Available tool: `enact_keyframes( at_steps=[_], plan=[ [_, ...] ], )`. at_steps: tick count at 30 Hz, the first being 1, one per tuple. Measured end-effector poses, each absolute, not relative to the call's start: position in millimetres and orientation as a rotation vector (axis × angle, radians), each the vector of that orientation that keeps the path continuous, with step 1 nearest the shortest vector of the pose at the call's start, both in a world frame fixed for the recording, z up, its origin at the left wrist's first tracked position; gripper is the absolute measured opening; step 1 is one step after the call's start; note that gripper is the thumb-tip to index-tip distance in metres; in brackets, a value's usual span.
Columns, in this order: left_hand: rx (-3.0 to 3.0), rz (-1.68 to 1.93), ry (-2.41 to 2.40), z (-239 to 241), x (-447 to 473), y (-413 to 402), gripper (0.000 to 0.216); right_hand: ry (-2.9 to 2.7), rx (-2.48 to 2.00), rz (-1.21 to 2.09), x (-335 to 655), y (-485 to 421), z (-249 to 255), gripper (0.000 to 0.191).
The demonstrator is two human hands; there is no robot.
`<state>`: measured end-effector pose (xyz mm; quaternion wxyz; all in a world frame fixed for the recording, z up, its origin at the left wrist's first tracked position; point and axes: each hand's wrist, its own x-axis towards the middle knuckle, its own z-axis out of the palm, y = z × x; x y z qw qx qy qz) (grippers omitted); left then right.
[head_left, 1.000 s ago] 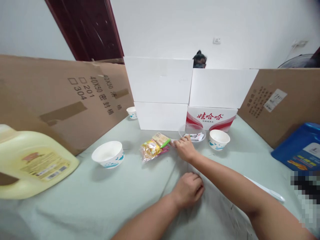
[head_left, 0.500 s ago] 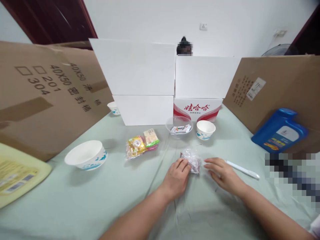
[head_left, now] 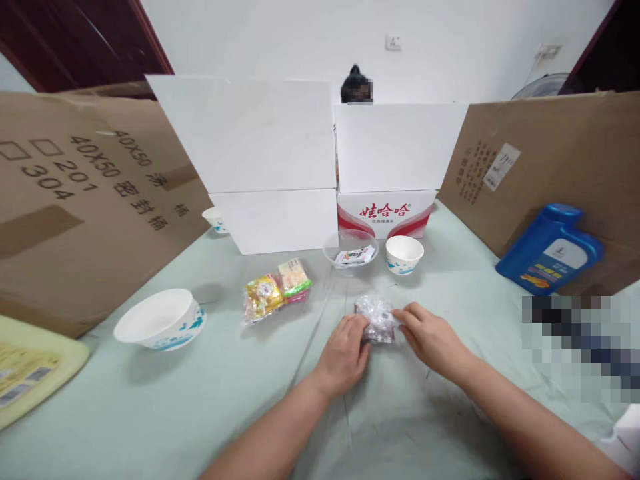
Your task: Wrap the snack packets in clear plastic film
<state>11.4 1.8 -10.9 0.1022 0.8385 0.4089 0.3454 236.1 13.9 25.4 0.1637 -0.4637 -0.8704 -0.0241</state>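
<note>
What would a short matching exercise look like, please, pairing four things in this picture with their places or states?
Things:
1. Crinkly clear-wrapped packet
2. Clear bowl
3. Blue bottle
4. Pale yellow container

Places or states:
A. Holding printed sachets
B. Partly cut off by the picture's left edge
C. Between the left hand and the right hand
D. In front of the brown cardboard on the right

Right pairs: 1-C, 2-A, 3-D, 4-B

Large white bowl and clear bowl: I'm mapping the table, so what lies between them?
Wrapped packets lie between the large white bowl and clear bowl in the head view.
</note>
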Motion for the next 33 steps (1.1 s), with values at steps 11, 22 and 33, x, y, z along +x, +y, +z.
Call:
enact_keyframes(
  at_steps=[11, 22, 33],
  plan=[
    [2.251, 0.974, 1.368, -13.0, 10.6, 6.1, 0.080, -2.449, -1.838, -0.111, 278.3, 42.2, 20.0, 0.021],
    [1.633, 1.233, 1.274, -3.9, 1.0, 17.9, 0.019, -2.418, -0.948, 0.213, 208.4, 15.5, 4.1, 0.043],
    [2.587, 1.329, 1.560, 27.5, -20.0, 4.8, 0.031, -2.235, -1.297, 0.327, 241.1, 29.7, 11.0, 0.017]
  ],
)
